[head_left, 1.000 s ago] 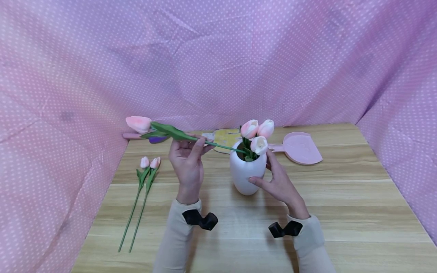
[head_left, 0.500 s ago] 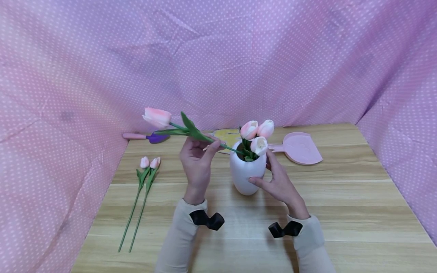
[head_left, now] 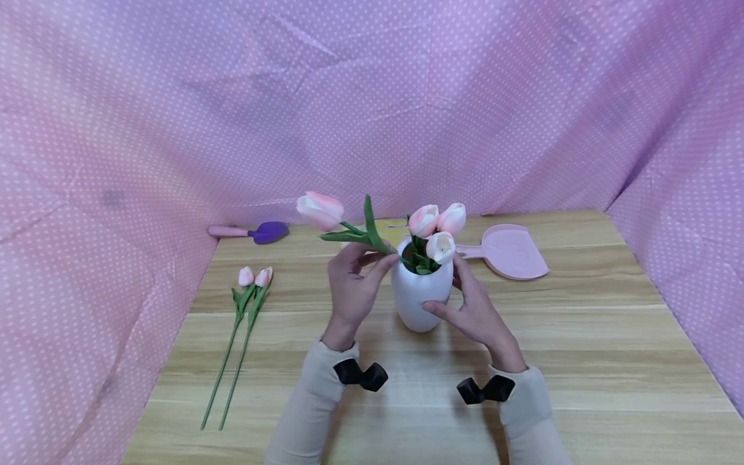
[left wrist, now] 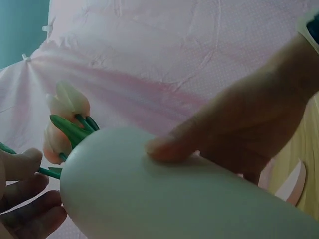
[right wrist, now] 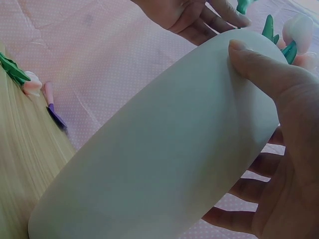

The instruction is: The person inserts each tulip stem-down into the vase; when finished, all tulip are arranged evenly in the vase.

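My left hand (head_left: pixel 353 284) pinches the green stem of a pink artificial tulip (head_left: pixel 321 210) between thumb and fingers, at the left of a white vase (head_left: pixel 420 300). That tulip leans left, and its lower stem goes into the vase's mouth. Three more pink-and-white tulips (head_left: pixel 424 221) stand in the vase. My right hand (head_left: pixel 479 313) grips the vase from the right. In the right wrist view the thumb (right wrist: pixel 259 67) lies on the near side of the vase (right wrist: pixel 149 144), with the other fingers round the far side. The stem ends inside the vase are hidden.
Two tulips (head_left: pixel 247 278) lie side by side on the wooden table (head_left: pixel 581 361) at the left. A purple trowel (head_left: pixel 270 232) with a pink handle lies at the back left, a pink shovel (head_left: pixel 514 252) at the back right. Something yellow (head_left: pixel 391 229) is partly hidden behind the vase.
My left hand has moved right towards the vase, and the held tulip's stem has slid deeper into its mouth. The bloom has shifted right. My right hand and the vase stay put.
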